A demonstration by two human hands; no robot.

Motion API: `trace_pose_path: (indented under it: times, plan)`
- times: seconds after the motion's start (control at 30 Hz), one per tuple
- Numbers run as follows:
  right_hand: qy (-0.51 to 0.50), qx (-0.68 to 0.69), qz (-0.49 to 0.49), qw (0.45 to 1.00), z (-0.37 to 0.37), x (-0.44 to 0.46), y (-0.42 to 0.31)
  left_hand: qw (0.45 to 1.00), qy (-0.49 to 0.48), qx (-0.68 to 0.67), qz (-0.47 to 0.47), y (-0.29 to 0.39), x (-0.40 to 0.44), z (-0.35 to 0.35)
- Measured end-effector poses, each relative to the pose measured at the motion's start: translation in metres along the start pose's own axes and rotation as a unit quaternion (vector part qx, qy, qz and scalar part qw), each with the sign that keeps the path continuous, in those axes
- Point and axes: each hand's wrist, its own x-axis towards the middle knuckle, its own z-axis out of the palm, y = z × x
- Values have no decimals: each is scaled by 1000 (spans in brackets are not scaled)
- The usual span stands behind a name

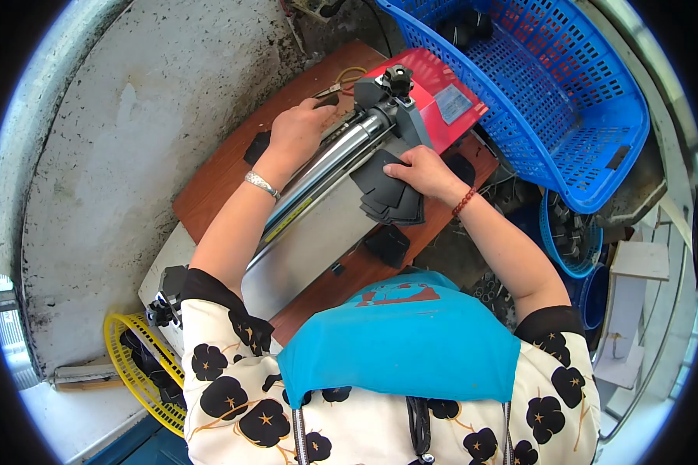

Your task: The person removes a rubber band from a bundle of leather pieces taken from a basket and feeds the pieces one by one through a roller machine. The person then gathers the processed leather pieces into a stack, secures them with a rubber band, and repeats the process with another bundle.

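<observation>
A machine with a long shiny metal roller (pixel 318 174) and a flat metal plate (pixel 310 240) lies diagonally across a brown wooden board. My right hand (pixel 426 172) holds a fanned stack of black pieces (pixel 388 190) over the plate's upper right end, thumb on top. Beyond the roller, my left hand (pixel 301 132) has its fingers closed around a small dark piece near the machine's end block; its exact shape is partly hidden. Another dark piece (pixel 257 147) lies on the board beside my left wrist. More black pieces (pixel 387 246) rest on the board below the stack.
A big blue basket (pixel 520 101) stands at the upper right, beside the machine's red housing (pixel 434 93). Below it is a smaller blue basket (pixel 554 232) with dark pieces. At the lower left is a yellow basket (pixel 143 372) holding black items. A stained wall (pixel 124 163) rises left.
</observation>
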Motion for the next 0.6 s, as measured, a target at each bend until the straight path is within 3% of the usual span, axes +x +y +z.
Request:
trace_pose_path:
  times: [0.07, 0.2, 0.3, 0.37, 0.43, 0.47, 0.57, 0.6]
  plan:
    - [15, -27, -15, 999, -1, 6, -10, 973, -210, -45, -81, 2, 3, 3]
    - [39, -53, -9, 998, 1, 20, -19, 927, -276, -193, -167, -13, 10, 23]
    - [39, -24, -5, 999, 3, 8, -15, 933, -228, -190, -203, -12, 6, 26]
    - [39, -11, -66, 997, 4, -3, -4, 928, -223, -209, -214, -18, 5, 25]
    - [40, 18, -63, 997, 5, -8, 0, 960, -117, -156, -199, -21, 3, 24]
    - [47, -13, -67, 997, 4, -8, -1, 960, -117, -157, -198, -18, 5, 21]
    - [50, -59, -56, 995, -1, -6, -9, 994, 8, -80, -67, -5, 6, 5]
    - [45, -77, -41, 995, -2, -1, -13, 999, -10, -19, -27, 4, 5, -3]
